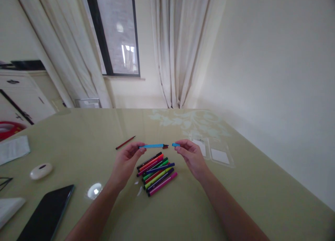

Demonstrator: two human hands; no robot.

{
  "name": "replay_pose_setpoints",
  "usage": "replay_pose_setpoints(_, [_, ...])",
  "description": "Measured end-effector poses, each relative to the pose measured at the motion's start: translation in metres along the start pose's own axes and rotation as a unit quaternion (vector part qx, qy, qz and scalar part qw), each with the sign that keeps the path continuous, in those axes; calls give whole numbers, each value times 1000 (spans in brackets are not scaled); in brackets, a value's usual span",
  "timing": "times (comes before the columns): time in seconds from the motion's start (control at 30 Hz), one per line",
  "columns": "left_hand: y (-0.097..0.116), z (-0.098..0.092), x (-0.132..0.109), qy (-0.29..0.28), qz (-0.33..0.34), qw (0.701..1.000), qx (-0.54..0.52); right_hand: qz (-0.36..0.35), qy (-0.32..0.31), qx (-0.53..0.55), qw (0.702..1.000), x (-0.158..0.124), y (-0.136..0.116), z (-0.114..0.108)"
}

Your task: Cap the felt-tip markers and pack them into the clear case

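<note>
My left hand [127,160] pinches a light blue marker [153,146] by its left end and holds it level above the table. The marker's dark tip points right. My right hand [190,155] pinches the matching light blue cap [176,144], a short gap away from the tip. Below and between my hands lies a pile of several coloured markers [157,173] on the green table [78,136]. A single red marker [125,143] lies apart, just beyond my left hand.
A clear plastic case [216,152] lies open to the right of my right hand. At the left are a dark tablet [47,213], a white oval object [41,171], papers [13,149] and a red thing [7,128]. Curtains and a window stand behind the table.
</note>
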State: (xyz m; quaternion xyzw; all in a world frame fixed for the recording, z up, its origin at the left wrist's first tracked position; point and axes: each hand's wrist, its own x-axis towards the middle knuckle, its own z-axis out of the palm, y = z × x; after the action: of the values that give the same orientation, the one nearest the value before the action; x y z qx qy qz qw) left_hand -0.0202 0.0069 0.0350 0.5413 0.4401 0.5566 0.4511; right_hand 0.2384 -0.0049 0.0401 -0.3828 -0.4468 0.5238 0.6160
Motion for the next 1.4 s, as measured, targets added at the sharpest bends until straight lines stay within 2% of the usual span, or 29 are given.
replay_pose_setpoints(0.3, [4,4,-4,-18,5,1000,-23,-22,-22,-38,999,-2,6,-1])
replay_pose_setpoints(0.47, [2,5,-6,-36,21,999,-7,-29,-39,-91,995,-5,0,4])
replay_pose_setpoints(0.73, [3,4,-9,-35,-11,999,18,-56,-25,-142,988,-5,-2,3])
replay_pose_setpoints(1.0, [-1,6,-10,-36,-28,999,19,-41,-35,-145,988,-7,0,3])
replay_pose_setpoints(1.17, [-8,-2,1,-64,3,994,89,-21,-53,-173,983,-2,13,2])
replay_pose_setpoints(1.23, [-14,-14,11,-41,33,989,139,-8,-83,-189,979,0,20,1])
replay_pose_setpoints(1.3, [-23,-33,23,35,59,974,217,-1,-119,-220,968,1,26,0])
replay_pose_setpoints(1.33, [-28,-43,28,76,66,956,277,-5,-133,-245,961,1,27,-1])
replay_pose_setpoints(1.4, [-38,-64,35,128,69,895,422,-26,-151,-304,940,1,29,-2])
